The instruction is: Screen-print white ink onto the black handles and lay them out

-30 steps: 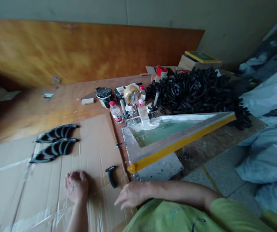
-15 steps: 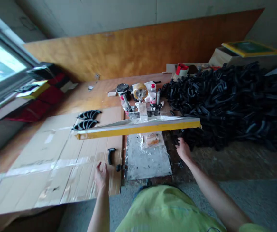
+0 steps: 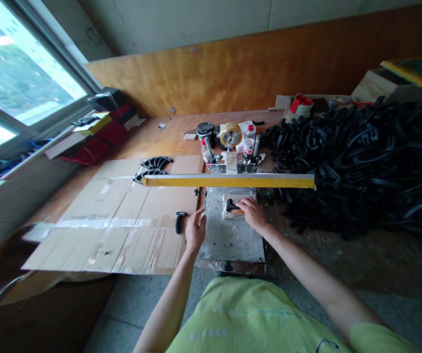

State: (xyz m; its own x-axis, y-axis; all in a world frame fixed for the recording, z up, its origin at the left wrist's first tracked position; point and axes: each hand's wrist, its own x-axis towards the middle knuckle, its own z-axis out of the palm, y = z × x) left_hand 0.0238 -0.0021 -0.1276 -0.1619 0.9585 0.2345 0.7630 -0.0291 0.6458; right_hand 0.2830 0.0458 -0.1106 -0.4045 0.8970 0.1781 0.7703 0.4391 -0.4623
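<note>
My right hand (image 3: 252,212) holds a small black curved part (image 3: 232,205) over the block on the grey metal plate (image 3: 229,242). At the plate's left edge is my left hand (image 3: 196,229), fingers apart and nothing in them. Another black curved part (image 3: 180,222) lies on the cardboard (image 3: 122,245), left of that hand. Above the plate runs a screen frame with a yellow front edge (image 3: 229,181), held by a clamp at its back.
A large heap of black parts (image 3: 358,162) fills the right side. Behind the frame stand a tape roll (image 3: 230,136), a dark tub (image 3: 206,130) and a red-capped bottle (image 3: 249,137). More black parts (image 3: 155,164) lie fanned on the cardboard. Red boxes (image 3: 96,139) sit at left.
My right hand has moved left from beside the heap to the block, now with a black part. My left hand has moved right to the plate's edge. The frame looks flatter, and the view has shifted.
</note>
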